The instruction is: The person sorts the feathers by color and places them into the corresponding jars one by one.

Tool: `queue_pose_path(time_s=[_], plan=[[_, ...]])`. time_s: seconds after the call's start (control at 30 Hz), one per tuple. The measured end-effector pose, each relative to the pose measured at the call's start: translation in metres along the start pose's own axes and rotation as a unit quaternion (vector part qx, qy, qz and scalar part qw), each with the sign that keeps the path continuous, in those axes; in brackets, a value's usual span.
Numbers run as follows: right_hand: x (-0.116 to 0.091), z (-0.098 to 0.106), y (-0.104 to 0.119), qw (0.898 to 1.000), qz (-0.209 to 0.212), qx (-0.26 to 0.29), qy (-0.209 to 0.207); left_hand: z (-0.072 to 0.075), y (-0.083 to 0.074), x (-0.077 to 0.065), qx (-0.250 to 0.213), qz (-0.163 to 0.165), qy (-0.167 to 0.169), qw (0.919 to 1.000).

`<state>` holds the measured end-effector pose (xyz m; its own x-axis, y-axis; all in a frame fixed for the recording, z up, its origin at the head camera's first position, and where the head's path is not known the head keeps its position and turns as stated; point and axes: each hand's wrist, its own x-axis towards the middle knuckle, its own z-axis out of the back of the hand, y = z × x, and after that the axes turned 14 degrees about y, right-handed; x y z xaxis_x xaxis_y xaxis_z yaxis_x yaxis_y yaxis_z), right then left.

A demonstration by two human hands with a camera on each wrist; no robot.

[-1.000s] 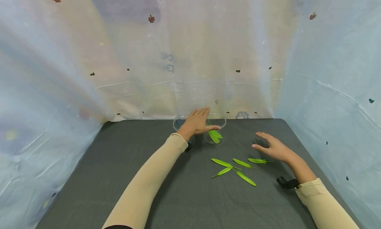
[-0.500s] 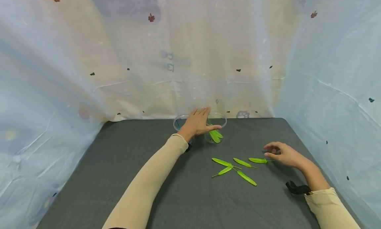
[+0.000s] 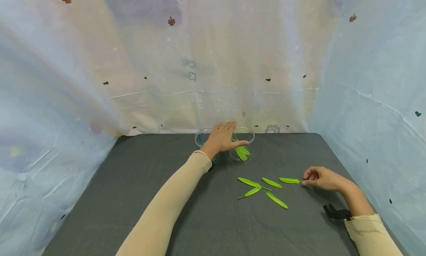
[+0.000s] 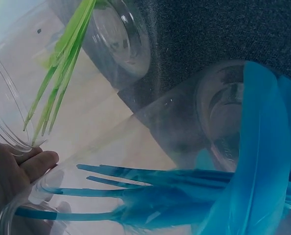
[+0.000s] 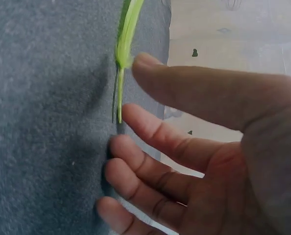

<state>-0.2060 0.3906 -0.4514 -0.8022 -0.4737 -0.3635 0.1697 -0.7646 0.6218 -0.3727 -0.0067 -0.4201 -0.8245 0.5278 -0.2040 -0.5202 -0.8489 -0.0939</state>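
My left hand [image 3: 220, 138] lies with straight fingers across the rims of two clear plastic cups. The right cup [image 3: 252, 137] holds several green feathers [image 4: 69, 46]; blue feathers [image 4: 263, 152] stand in the left cup [image 3: 197, 133], which the hand partly hides in the head view. Over at the right, my right hand [image 3: 323, 179] is beside the bare quill of a green feather [image 3: 289, 181] lying on the table. In the right wrist view, thumb [image 5: 153, 78] and forefinger [image 5: 148, 122] are apart near that quill, other fingers loosely bent.
More green feathers [image 3: 276, 200] lie on the dark grey table [image 3: 139, 196] to the left of the right hand, some with crossing quills. Patterned sheets [image 3: 213, 63] hang behind the table and along both sides.
My right hand has moved right and down toward the rightmost feather's quill, thumb and fingers drawing closer together. The left hand stays on the cups.
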Motion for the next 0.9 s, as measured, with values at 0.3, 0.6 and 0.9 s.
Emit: queue_pose_path(time_s=[0.3, 0.6, 0.9], plan=[[-0.0019, -0.0003, -0.0014, 1.000, 0.003, 0.023, 0.020, -0.0035, 0.0000, 0.0016, 0.008, -0.004, -0.004, 1.0000], [0.0028, 0.0012, -0.0019, 1.000, -0.014, 0.016, 0.013, -0.0021, 0.0006, 0.0005, 0.006, -0.002, -0.013, 0.9999], [0.0042, 0.0000, -0.0035, 1.000, -0.013, 0.005, 0.004, -0.0029, 0.0006, 0.0009, 0.007, -0.007, -0.019, 0.9998]])
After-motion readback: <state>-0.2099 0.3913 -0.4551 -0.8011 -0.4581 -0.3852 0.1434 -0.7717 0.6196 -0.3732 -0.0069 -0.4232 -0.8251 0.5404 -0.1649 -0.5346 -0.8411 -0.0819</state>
